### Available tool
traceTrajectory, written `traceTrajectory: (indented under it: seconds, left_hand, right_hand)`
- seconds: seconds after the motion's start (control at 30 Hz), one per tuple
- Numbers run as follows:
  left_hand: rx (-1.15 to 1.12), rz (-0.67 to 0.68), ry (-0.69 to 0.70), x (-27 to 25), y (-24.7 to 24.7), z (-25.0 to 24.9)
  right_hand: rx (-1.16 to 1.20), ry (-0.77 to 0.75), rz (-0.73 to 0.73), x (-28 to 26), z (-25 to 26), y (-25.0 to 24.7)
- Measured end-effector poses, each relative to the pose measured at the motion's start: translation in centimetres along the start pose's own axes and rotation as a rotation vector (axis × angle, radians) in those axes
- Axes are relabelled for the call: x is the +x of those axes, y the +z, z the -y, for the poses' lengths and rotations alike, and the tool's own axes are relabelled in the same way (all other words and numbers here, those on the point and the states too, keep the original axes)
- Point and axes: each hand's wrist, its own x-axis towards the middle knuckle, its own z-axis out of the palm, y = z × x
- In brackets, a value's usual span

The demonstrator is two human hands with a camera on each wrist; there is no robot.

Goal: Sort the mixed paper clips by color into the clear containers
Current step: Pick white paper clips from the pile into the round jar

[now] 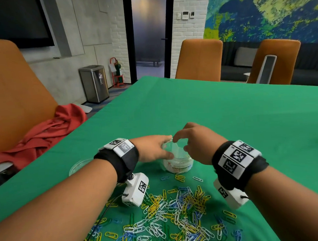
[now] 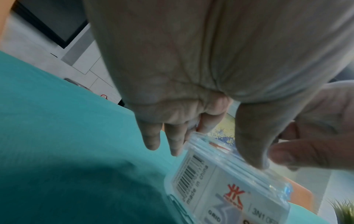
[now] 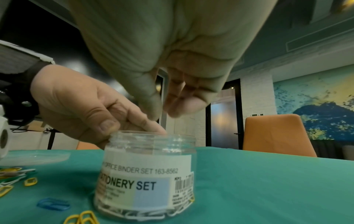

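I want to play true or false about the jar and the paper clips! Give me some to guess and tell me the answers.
1. The jar has its lid screwed on. False: its mouth is open.
2. The left hand holds the jar's rim. True.
3. White paper clips lie in the jar's bottom. True.
4. The pile of mixed clips lies beyond the jar. False: it lies nearer the person.
5. The right hand rests flat on the tablecloth. False: it hovers over the jar's mouth.

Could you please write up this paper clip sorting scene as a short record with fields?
container: open clear jar labelled STATIONERY SET, white clips at its bottom
lid: clear lid on the cloth, left of the jar
left hand: grips the jar's rim
right hand: above the jar's mouth, fingers bunched
unsorted: mixed paper clips on the green tablecloth
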Motion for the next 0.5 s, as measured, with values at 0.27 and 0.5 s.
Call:
traceTrajectory:
  seconds: [0.27,0.5]
  left_hand:
    - [0.002,0.021,0.001,-0.4,-0.1,-0.2]
    - [0.27,-0.218,0.022,-2.1,-0.6,-1.7]
  right_hand:
    - [-0.264,0.185,0.371,-3.8,-0.1,1.0]
    - [-0.096,0.165,0.378,-4.3,-0.9,2.8]
